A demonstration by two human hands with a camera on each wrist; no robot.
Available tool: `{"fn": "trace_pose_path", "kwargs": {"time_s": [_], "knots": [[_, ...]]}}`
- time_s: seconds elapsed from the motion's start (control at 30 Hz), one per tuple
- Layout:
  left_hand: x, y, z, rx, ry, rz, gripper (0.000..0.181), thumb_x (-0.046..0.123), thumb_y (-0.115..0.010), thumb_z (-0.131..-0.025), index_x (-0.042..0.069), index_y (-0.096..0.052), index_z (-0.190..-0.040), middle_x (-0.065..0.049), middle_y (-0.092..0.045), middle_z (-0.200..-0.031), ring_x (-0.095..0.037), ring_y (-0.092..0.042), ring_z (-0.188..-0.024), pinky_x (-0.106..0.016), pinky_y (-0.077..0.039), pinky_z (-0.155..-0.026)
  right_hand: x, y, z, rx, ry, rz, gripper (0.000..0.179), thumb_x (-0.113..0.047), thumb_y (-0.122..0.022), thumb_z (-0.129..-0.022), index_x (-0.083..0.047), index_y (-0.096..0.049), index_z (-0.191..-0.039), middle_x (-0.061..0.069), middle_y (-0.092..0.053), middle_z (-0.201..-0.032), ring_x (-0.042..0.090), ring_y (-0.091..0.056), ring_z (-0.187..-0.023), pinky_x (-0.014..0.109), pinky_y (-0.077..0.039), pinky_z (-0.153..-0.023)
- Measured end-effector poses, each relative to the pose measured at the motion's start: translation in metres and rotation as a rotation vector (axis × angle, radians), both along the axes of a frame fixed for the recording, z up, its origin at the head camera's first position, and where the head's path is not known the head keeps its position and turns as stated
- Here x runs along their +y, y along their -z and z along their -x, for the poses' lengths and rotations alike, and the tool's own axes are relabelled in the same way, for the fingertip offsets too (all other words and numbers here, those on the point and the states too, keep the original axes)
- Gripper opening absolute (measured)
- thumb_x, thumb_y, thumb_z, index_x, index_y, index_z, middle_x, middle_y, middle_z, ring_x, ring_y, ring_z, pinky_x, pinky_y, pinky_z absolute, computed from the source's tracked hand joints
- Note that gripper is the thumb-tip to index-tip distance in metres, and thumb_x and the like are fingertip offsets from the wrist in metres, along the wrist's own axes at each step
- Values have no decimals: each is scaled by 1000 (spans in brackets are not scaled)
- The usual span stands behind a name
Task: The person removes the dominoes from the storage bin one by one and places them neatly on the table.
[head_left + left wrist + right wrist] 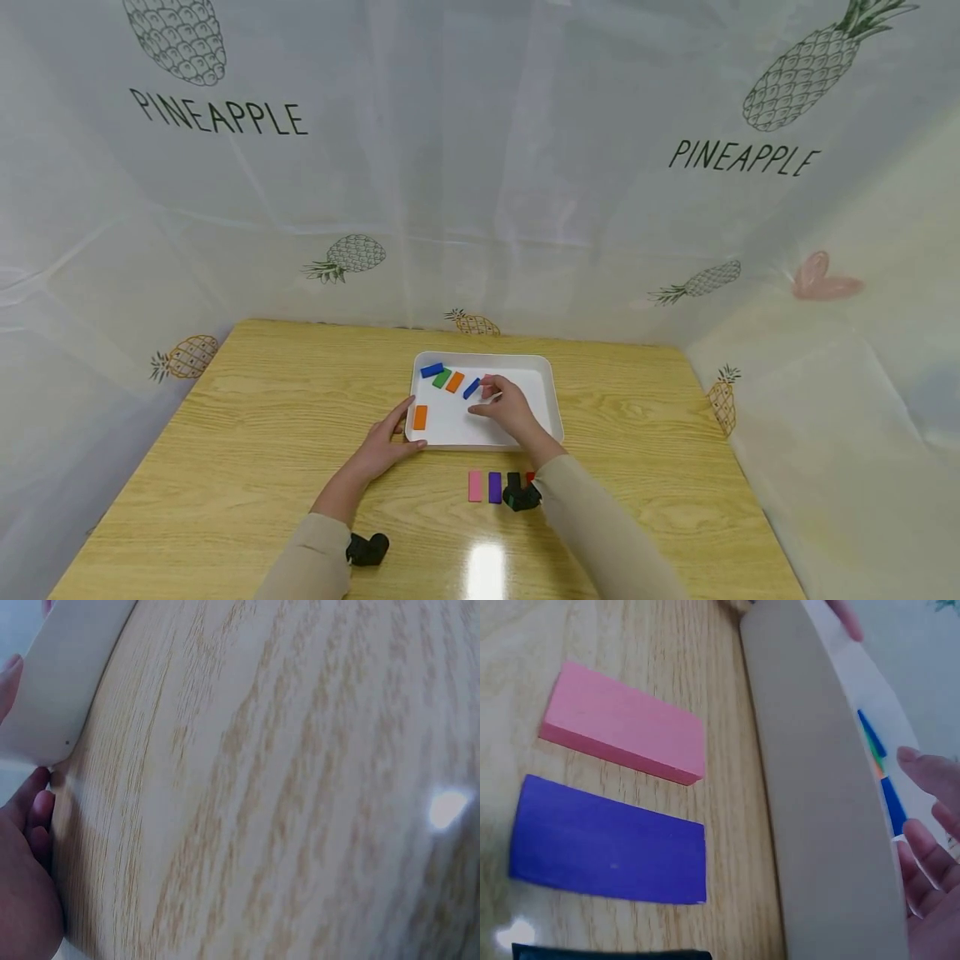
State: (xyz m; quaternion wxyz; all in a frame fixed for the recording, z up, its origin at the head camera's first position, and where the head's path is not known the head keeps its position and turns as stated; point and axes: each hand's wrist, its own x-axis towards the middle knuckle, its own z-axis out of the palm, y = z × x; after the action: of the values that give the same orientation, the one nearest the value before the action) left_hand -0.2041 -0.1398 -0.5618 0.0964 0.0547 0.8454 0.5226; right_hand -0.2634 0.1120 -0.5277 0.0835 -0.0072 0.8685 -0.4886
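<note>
My left hand (384,450) holds the near left corner of a shallow white tray (517,361), thumb at the front rim and fingers along the left side. Over the tray's right half is my right hand (506,407), its thumb and fingers apart with nothing seen between them. Close to its fingertips lies a blue block (471,388); a pinkish patch by the fingers is too small to tell. Toward the tray's far left are another blue block (432,370), a green block (442,378) and an orange block (454,382). A second orange block (421,417) lies near the left wall.
On the wooden table (300,375) before the tray, a pink block (626,724), a purple block (607,840), a black block (513,481) and a partly hidden red block (530,477) stand in a row. A pineapple-print curtain (480,167) surrounds the table.
</note>
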Motion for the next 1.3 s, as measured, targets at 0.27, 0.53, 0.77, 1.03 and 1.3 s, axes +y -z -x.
{"fn": "trace_pose_path", "kwargs": {"time_s": [0.27,0.53,0.77,1.03,1.3], "knots": [[-1,1,0,-9,6,-2,87,31,-78,-84,20,-29,-155,-16,-42,-146,-32,-44,-114,-55,-35,-95,-9,13,14,-11,91,7,54,-14,-89,-72,-5,-61,-117,6,-52,-88,20,-46,-82,32,-40,-74],[0,2,0,-6,4,-12,87,32,-78,-84,19,-29,-155,-15,-42,-146,-31,-43,-112,-53,-35,-94,-14,20,21,29,117,-144,59,-22,-91,-69,-5,-60,-117,4,-48,-83,19,-45,-77,32,-36,-70],[0,2,0,-6,-6,-20,87,32,-79,-84,19,-30,-155,-15,-42,-146,-31,-43,-112,-52,-35,-94,-19,18,21,22,151,-224,56,-27,-89,-71,-9,-61,-115,5,-49,-84,21,-46,-77,33,-35,-70],[0,3,0,-7,-10,-13,87,32,-79,-83,21,-30,-155,-14,-42,-146,-31,-42,-113,-53,-36,-93,-20,20,21,29,160,-266,50,-28,-87,-73,-12,-63,-113,5,-49,-87,22,-47,-79,34,-35,-70],[0,2,-1,-9,-2,-25,87,32,-79,-84,21,-30,-155,-15,-41,-147,-33,-42,-115,-55,-35,-95,-23,21,23,9,168,-312,49,-33,-86,-74,-14,-62,-113,4,-50,-90,22,-49,-83,34,-39,-73]]}}
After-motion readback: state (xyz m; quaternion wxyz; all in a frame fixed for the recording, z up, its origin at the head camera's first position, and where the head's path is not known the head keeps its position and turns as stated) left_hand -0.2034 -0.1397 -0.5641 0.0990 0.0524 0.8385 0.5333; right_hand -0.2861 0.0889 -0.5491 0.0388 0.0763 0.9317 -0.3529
